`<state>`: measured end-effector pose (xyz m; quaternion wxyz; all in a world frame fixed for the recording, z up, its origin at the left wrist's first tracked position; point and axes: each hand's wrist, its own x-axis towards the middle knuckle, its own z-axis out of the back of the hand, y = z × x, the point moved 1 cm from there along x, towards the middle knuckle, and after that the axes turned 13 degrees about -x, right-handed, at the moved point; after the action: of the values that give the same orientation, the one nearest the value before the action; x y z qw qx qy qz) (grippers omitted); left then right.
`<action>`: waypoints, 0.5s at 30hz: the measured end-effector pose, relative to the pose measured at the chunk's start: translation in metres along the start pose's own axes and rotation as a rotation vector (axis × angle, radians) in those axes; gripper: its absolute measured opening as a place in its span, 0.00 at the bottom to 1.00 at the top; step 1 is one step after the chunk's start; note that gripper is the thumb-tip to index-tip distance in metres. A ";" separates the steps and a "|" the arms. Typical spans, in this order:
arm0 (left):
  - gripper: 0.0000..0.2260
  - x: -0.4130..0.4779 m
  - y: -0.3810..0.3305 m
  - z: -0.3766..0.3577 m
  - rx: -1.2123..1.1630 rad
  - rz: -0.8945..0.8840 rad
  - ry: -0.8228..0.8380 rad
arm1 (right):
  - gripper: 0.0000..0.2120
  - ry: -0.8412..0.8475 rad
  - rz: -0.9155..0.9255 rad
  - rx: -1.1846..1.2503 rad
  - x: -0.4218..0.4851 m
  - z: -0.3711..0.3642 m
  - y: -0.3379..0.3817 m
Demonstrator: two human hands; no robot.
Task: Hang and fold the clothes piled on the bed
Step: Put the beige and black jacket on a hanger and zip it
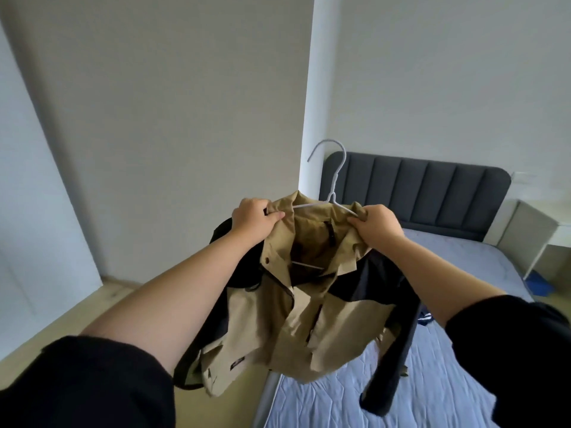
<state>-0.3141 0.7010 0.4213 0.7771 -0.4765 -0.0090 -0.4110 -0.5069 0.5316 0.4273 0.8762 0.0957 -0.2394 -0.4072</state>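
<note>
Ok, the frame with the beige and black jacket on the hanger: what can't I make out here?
Head view only.
- hanger ends: hidden inside the jacket collar, so whether they sit in the shoulders can't be told.
- left hand, right hand: fingers curl into collar folds; whether they also pinch the wire is unclear.
- hem label: too small to read.
- Clothes on the bed: the jacket and right arm cover that area.

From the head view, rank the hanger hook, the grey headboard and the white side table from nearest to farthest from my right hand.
1. Hanger hook, just up-left of the right hand.
2. Grey headboard, farther back, behind the hand.
3. White side table, far right, past the headboard's end.
</note>
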 end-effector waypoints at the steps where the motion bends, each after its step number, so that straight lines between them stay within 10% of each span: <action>1: 0.13 0.001 -0.004 0.003 0.003 -0.022 0.014 | 0.15 -0.076 -0.020 0.003 -0.004 -0.001 0.003; 6: 0.24 0.002 -0.022 0.014 -0.040 -0.362 -0.012 | 0.13 -0.330 -0.089 -0.089 -0.014 0.011 0.011; 9: 0.07 0.001 -0.012 0.008 0.145 -0.254 0.231 | 0.11 -0.374 -0.079 -0.084 -0.017 0.015 0.013; 15: 0.13 -0.014 -0.005 0.000 0.134 -0.159 -0.027 | 0.11 -0.248 0.025 0.053 -0.035 0.011 0.011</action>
<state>-0.3268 0.7089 0.4189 0.7719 -0.4267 -0.0847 -0.4636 -0.5240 0.5659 0.4287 0.8420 0.0646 -0.3579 -0.3984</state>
